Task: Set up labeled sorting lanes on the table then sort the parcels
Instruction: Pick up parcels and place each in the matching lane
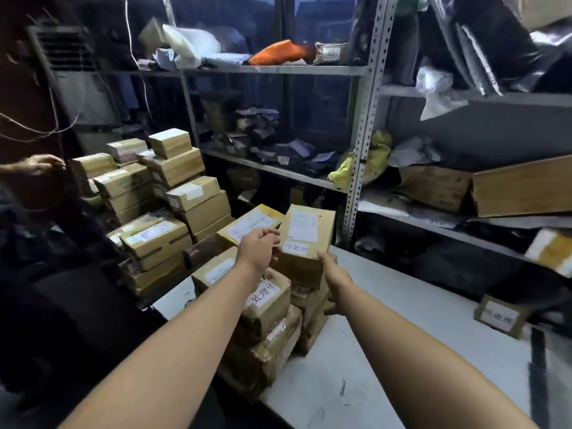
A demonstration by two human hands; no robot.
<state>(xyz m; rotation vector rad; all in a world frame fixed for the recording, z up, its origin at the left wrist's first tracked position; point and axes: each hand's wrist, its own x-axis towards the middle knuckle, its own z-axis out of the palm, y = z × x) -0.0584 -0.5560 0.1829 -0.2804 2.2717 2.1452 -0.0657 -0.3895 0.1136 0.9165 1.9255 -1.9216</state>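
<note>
The box [309, 230] is up off the surface [387, 335], tilted with its face toward the camera, held between both hands above the stack [269, 317] of other parcels. The left hand [258, 247] has its fingers [274, 235] curled at the box's left edge, just beside the handwritten label [296, 249]. The right hand [334, 275] takes the lower right corner. Its fingers go under and behind the box, so I cannot tell how they are spread, but it does look like a grip.

This is plain taped cardboard, stiff at the edges and corners, and probably light to middling in weight, since two fairly loose holds carry it. The tape may be a little slick, while the bare board should give better hold. Opposite edges, as now, are the sound places to hold it. Pressing the middle of a face could dent it or scuff the paper labels.

Below the left fingers the stack looks crumpled and uneven, so a box set there may rock. Well to the right of the right fingers a labelled card [500, 315] stands on the surface.
</note>
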